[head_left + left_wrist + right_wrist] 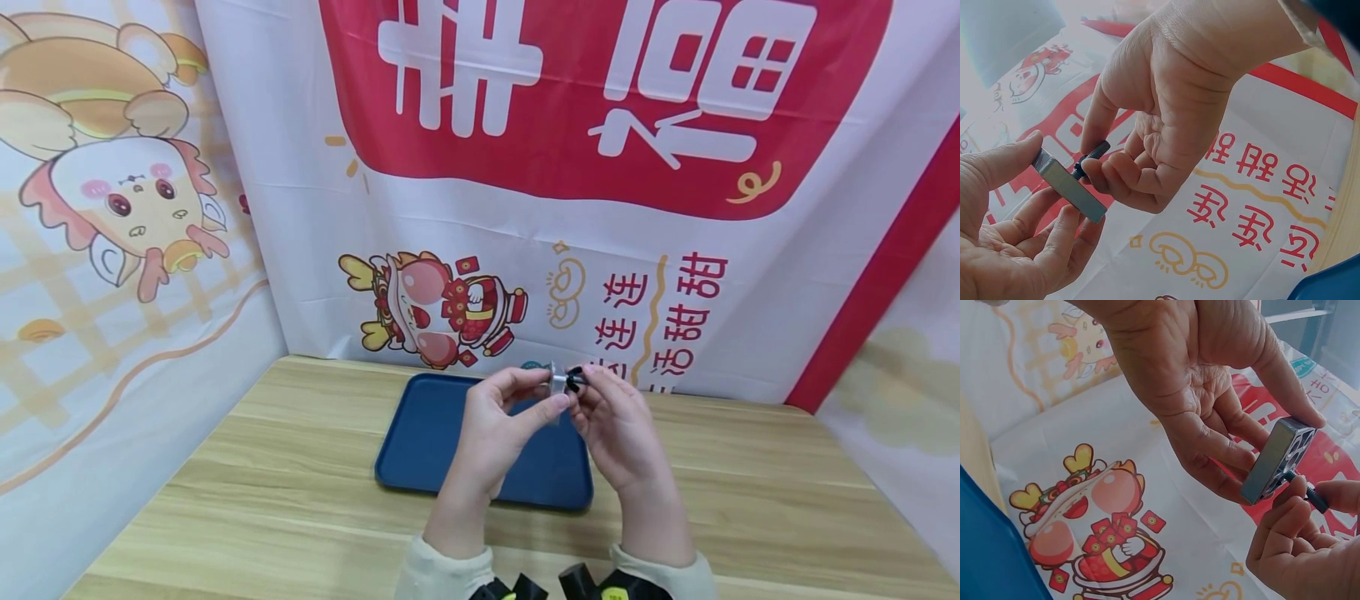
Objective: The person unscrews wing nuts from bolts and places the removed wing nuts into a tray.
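Holding metal block (1072, 187), left hand (491, 429) faces screw (1099, 150)

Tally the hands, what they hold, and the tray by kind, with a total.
Hands: 2, the left hand and the right hand
Metal block: 1, the silver-grey block
Threaded piece: 1, the dark threaded piece
Tray: 1, the blue tray
Total: 5

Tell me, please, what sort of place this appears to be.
Probably a makeshift tabletop workspace, perhaps a booth: a pale wood-grain table bears a shallow, rectangular blue tray, and a creased white sheet printed with red lettering hangs behind it.
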### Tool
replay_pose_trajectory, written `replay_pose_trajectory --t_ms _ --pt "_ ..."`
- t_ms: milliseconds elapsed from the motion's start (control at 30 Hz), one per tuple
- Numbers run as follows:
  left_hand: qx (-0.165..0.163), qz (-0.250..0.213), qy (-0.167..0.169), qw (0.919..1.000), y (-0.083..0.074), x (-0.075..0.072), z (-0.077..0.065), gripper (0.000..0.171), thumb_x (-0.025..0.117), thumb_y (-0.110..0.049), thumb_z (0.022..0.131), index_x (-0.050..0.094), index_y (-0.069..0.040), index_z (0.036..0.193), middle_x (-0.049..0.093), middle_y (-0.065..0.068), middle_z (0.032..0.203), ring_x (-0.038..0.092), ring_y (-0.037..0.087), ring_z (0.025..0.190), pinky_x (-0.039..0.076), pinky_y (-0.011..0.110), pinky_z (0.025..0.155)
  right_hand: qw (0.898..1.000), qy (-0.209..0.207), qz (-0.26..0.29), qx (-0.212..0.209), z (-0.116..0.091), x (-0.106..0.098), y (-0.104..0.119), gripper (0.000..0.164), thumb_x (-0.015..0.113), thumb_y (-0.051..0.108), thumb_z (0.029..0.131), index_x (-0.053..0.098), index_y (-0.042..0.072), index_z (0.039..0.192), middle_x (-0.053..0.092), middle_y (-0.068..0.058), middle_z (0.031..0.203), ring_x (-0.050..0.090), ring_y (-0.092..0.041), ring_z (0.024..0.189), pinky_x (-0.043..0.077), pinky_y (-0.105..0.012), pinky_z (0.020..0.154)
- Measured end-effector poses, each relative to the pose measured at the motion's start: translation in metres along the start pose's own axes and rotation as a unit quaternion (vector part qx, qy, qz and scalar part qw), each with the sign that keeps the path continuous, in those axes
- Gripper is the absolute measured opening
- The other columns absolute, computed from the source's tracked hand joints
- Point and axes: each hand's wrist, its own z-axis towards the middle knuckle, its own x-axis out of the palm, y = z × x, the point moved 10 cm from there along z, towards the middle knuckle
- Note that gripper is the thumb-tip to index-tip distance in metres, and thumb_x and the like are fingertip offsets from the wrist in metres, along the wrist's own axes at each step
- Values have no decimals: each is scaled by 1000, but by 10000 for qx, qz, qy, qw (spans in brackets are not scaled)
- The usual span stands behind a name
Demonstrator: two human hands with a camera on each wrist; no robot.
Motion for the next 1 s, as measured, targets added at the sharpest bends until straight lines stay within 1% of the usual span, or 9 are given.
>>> replay_pose_trajectory --t_ms 133,200,300,400,467,567,767,867,1000 --pt "-5 4 13 10000 0 0 0 36 75 -12 89 66 0 122 66 16 115 60 22 108 57 29 87 9988 262 342 224 1 2 -4 32 44 29 107 69 18 91 67 7 84 59 -3 73 50 -13 69" --pt "-16 16 33 10000 1 1 0 36 75 -12 88 67 -1 121 66 15 114 60 23 109 57 30 88 9973 312 544 393 1 3 -7 34 42 31 107 68 18 89 67 7 85 59 -2 73 49 -12 68" --pt "-3 40 76 10000 1 2 0 34 76 -12 88 68 -3 120 66 14 114 60 24 110 56 33 91 9944 256 812 632 1 1 -11 34 43 34 107 66 18 88 66 6 86 60 -1 71 49 -11 66" --pt "38 74 111 9999 0 4 0 34 76 -13 88 69 -4 119 67 14 113 60 24 111 54 33 93 9929 185 955 680 2 0 -12 32 45 32 106 66 16 88 67 5 84 60 -1 68 49 -11 64" --pt "76 81 115 9999 -1 4 0 33 76 -13 88 69 -3 119 67 14 113 60 22 109 55 32 93 9933 152 954 635 2 0 -11 32 45 29 106 67 15 88 67 5 84 61 -1 68 49 -11 64" --pt "84 50 103 9999 -2 4 0 33 75 -12 88 68 -2 119 67 15 114 60 21 108 57 29 88 9949 182 845 512 3 0 -9 32 45 26 106 68 15 87 68 5 83 61 -1 69 50 -12 64" --pt "83 2 90 9999 -1 2 -1 35 74 -11 89 66 1 122 65 18 116 59 23 109 59 28 86 9977 245 607 152 4 1 -3 33 48 17 105 75 15 87 71 5 81 64 -2 73 54 -13 69" --pt "66 -13 94 9999 0 1 -1 36 74 -11 89 66 1 122 64 18 116 58 24 110 59 28 86 9982 238 542 -45 4 0 1 32 49 10 103 77 14 88 71 4 84 65 -3 77 55 -13 72" --pt "71 -19 104 9999 0 1 0 35 74 -11 90 66 0 122 64 18 116 59 25 111 59 30 87 9991 120 335 -233 2 -3 6 29 53 5 101 78 15 90 70 3 91 65 -3 81 55 -13 76"
